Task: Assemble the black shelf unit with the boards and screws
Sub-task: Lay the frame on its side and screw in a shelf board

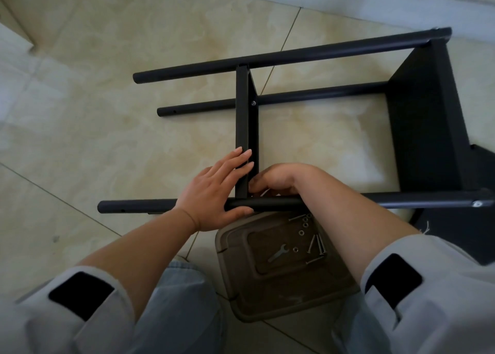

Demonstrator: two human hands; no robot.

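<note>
The shelf unit lies on its side on the tiled floor (80, 112), poles running left to right. The left hand (214, 193) lies flat with fingers straight against the middle board (246, 128), palm over the near pole (139, 206) — steadying, not gripping. The right hand (278, 179) curls at the board's lower corner beside that pole; what its hidden fingertips hold I cannot tell. Below, a tray (267, 297) carries screws (318, 244) and a wrench (278, 252). The end board (426, 118) stands further right. The frame looks stiff, light and smooth — probably best held by the poles near a joint.
</note>
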